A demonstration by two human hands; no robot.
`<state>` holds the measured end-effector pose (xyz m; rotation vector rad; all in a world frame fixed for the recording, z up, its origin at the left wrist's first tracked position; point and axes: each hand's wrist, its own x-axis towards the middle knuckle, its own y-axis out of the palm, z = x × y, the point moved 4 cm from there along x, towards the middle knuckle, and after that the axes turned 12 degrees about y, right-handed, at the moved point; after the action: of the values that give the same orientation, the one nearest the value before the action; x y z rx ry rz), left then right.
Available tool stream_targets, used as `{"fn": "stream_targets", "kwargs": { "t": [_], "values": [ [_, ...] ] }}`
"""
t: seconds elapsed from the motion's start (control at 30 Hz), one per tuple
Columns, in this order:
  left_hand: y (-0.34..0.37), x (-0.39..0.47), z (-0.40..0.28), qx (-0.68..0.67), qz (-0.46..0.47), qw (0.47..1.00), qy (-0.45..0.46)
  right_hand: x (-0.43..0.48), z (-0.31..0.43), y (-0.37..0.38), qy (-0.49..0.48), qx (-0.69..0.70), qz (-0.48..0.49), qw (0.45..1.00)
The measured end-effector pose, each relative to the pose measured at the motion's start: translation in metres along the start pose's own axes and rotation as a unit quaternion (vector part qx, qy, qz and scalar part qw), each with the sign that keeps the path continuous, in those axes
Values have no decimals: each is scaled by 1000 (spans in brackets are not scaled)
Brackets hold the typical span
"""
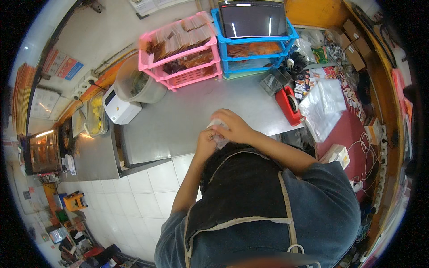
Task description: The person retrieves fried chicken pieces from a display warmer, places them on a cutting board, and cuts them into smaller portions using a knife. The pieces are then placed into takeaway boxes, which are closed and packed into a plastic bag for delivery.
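Both of my hands meet in front of my black apron, over the near edge of the metal-topped counter. My left hand grips the lower left side of a whitish, translucent piece that looks like thin plastic or a small bag. From above, my right hand closes over the same piece, its fingers bent and a little blurred. Most of the piece is hidden behind my fingers, so I cannot tell whether anything is inside it.
Pink and blue tiered racks hold packets at the back. A dark-screened tablet tops the blue one. Left stand a white label printer and a plastic tub; right, a red tape dispenser beside clear bags.
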<state>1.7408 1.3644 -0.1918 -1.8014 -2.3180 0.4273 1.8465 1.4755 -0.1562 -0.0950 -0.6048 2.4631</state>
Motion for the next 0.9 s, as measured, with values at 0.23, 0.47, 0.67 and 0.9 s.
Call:
{"fn": "stream_targets", "kwargs": {
  "t": [0.23,0.47,0.67,0.9],
  "values": [
    [1,-2,11,269,-156,903,295,31,-69,39,288,-28,257,922],
    [15,-4,19,-9,-160,959,232,22,-66,46,249,286,263,887],
    [3,-38,43,57,-230,959,158,11,-95,57,319,318,46,892],
    [5,-82,72,-88,-170,980,55,1,-91,38,353,364,-43,861]
  ]
}}
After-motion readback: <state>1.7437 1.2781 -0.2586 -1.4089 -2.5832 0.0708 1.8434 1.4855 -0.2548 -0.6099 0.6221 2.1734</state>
